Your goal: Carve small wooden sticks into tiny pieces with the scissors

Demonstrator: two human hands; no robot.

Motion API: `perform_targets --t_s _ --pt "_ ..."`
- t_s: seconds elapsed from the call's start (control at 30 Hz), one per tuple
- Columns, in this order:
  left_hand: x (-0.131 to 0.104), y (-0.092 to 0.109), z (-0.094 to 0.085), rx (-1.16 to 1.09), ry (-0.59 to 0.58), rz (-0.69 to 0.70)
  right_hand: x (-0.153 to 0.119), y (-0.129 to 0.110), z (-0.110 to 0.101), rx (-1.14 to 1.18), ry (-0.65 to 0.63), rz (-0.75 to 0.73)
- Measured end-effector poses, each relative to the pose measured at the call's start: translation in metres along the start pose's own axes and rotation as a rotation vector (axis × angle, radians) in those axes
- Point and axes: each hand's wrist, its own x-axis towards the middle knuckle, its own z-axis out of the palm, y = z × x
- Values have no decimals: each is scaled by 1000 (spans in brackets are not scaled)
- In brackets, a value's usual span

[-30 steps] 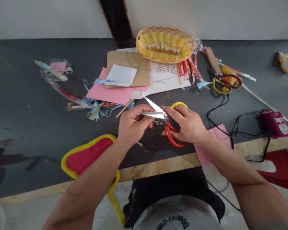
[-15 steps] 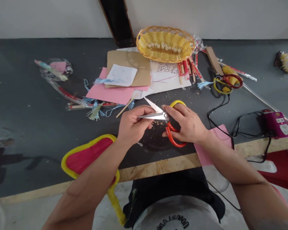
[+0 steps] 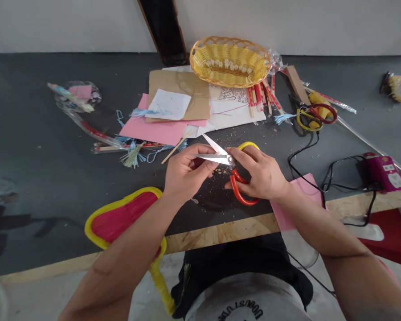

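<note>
Grey shirt (image 3: 247,298) with dark curved lettering; bare forearms.

Counts by kind: two pairs of metal scissors with yellow and red handles (image 3: 235,189) (image 3: 326,107); one oval yellow woven basket (image 3: 230,80); one flat brown paper sheet (image 3: 198,104); one rectangular tan block (image 3: 297,84); one purple box (image 3: 385,173); one magenta panel with fuzzy yellow rim (image 3: 122,218). Light-blue tassels (image 3: 281,118): several, overlapping.

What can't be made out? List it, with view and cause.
Head view: whatever the left hand may pinch, hidden behind its fingers and the scissors.
Head view: top of the dark panel, cut off by the upper edge.
Head view: what the scraps are, too small.
</note>
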Motion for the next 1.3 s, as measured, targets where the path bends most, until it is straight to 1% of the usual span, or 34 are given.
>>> perform_targets --t_s 0.13,0.23,0.47,0.63,0.87,1.03,1.13,1.3 --pt "1 -1 0 -17 16 47 1 3 1 14 24 -28" --pt "1 -1 0 -28 0 75 1 4 1 30 15 -25" --pt "0 -3 -2 -4 -16 43 0 5 3 31 25 -52" --pt "1 -4 -2 -12 -20 33 -1 2 3 25 -3 -29" --pt "0 0 -1 -19 -8 27 -2 -4 0 4 -24 -11" --pt "-2 3 -1 52 14 66 -3 -2 -1 33 -53 0" --pt "-4 4 -1 135 31 127 -2 0 -3 100 -66 -27" --pt "-7 4 -2 180 39 190 0 2 -6 221 -80 -56"
